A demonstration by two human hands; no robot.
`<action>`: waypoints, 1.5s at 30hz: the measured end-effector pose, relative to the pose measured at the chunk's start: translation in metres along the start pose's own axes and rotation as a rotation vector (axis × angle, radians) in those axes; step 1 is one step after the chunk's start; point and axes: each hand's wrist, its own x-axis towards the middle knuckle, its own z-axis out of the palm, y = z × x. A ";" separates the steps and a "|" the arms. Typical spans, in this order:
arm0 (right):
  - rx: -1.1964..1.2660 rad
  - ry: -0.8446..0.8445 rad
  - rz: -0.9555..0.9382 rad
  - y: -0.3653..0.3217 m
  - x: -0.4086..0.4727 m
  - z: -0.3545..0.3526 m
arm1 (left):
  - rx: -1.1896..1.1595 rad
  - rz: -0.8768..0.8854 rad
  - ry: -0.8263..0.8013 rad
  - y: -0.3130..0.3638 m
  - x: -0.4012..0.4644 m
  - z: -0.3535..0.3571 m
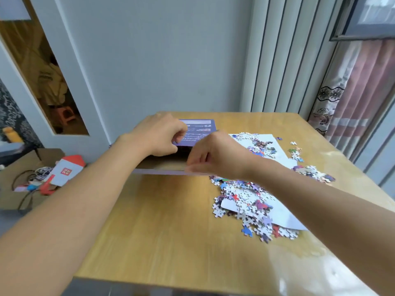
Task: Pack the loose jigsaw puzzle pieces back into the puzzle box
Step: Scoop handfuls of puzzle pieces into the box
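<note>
the purple puzzle box (162, 167) sits on the wooden table (166, 221) at about 11 o'clock from the table's middle, its brown cardboard inside showing between the two hands. the left hand (159, 135) is curled over the box's raised purple lid (198, 130), fingers bent down onto the lid's near edge. the right hand (210, 155) is at the box's near right corner, fingers pinched on the pale near wall; it is blurred, so whether it also holds any pieces cannot be told. loose jigsaw pieces (248, 201) lie in a heap at 3 o'clock, just beside the box's near right corner and partly under the right forearm, spread over a white sheet (286, 218). a second scatter of pieces (260, 145) lies at 1 o'clock on another white sheet (277, 155), with small clusters (314, 173) farther right. off the table at 9 o'clock, a cardboard carton (15, 174) holds a red and white paper house (66, 169) and tangled cables.
</note>
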 end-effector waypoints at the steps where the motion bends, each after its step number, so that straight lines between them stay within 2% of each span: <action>1: 0.142 0.145 0.100 0.010 0.001 -0.006 | 0.022 -0.010 0.006 -0.003 -0.004 0.009; 3: 0.323 0.476 0.360 0.046 0.003 -0.023 | 0.057 -0.057 -0.040 -0.009 -0.015 0.025; 4: 0.300 0.529 0.503 0.072 0.002 -0.031 | 0.060 -0.083 -0.084 -0.012 -0.019 0.034; 5: 0.228 0.477 0.631 0.097 -0.001 -0.036 | 0.053 -0.102 -0.138 -0.013 -0.022 0.042; 6: 0.161 0.352 0.738 0.117 -0.005 -0.035 | 0.041 -0.115 -0.197 -0.013 -0.026 0.048; 9: 0.116 0.003 0.870 0.161 -0.019 -0.018 | 0.000 -0.105 -0.298 -0.005 -0.024 0.067; 13: 0.037 -0.305 0.882 0.186 -0.025 -0.004 | -0.059 -0.098 -0.263 0.000 -0.018 0.078; 17: 0.038 -0.441 0.852 0.194 -0.028 -0.002 | -0.180 -0.080 -0.223 0.002 -0.013 0.085; 20: -0.071 -0.560 0.788 0.188 -0.032 -0.009 | -0.260 -0.093 -0.158 0.004 -0.013 0.089; 23: -0.137 -0.591 0.744 0.180 -0.042 -0.013 | -0.364 -0.107 -0.065 0.011 -0.015 0.096; 27: -0.169 -0.579 0.692 0.170 -0.055 -0.012 | -0.448 -0.110 0.120 0.028 -0.022 0.106; 31: -0.172 -0.433 0.666 0.165 -0.057 -0.013 | -0.432 -0.121 0.249 0.037 -0.030 0.112; 36: -0.156 -0.297 0.655 0.163 -0.065 -0.012 | -0.497 -0.097 0.250 0.029 -0.047 0.106; 40: -0.123 -0.308 0.672 0.159 -0.069 -0.011 | -0.488 -0.186 0.229 0.006 -0.062 0.108; 42: -0.138 -0.331 0.661 0.156 -0.069 -0.011 | -0.479 -0.226 0.249 -0.003 -0.065 0.106; 45: -0.158 -0.275 0.642 0.157 -0.066 -0.013 | -0.456 -0.245 0.316 -0.008 -0.067 0.103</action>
